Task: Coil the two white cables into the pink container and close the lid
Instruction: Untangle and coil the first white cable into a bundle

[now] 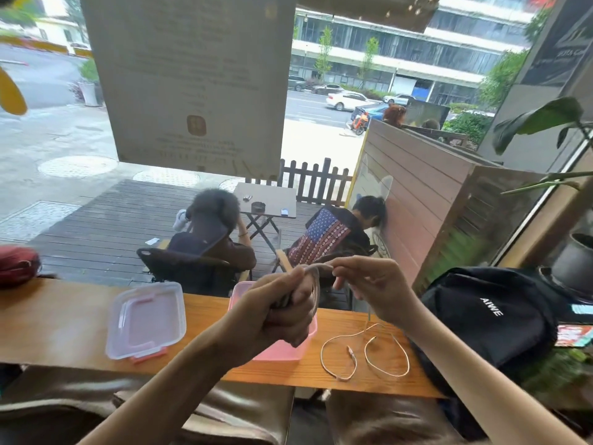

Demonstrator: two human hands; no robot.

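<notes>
My left hand (284, 311) is raised above the pink container (282, 350) and grips a bundle of loops of one white cable (316, 277). My right hand (369, 287) pinches the same cable just to the right, and a thin strand hangs from it down to the counter. The second white cable (365, 353) lies loose in curves on the wooden counter (64, 326), right of the container. The clear lid (146, 319) with pink clips lies flat on the counter to the left. The container's inside is mostly hidden behind my left hand.
A black backpack (491, 316) stands at the counter's right end, close to the loose cable. A dark red bag (17, 264) sits at the far left. Brown leather seats (224, 409) are below the counter edge. Beyond the window, two people sit on a deck.
</notes>
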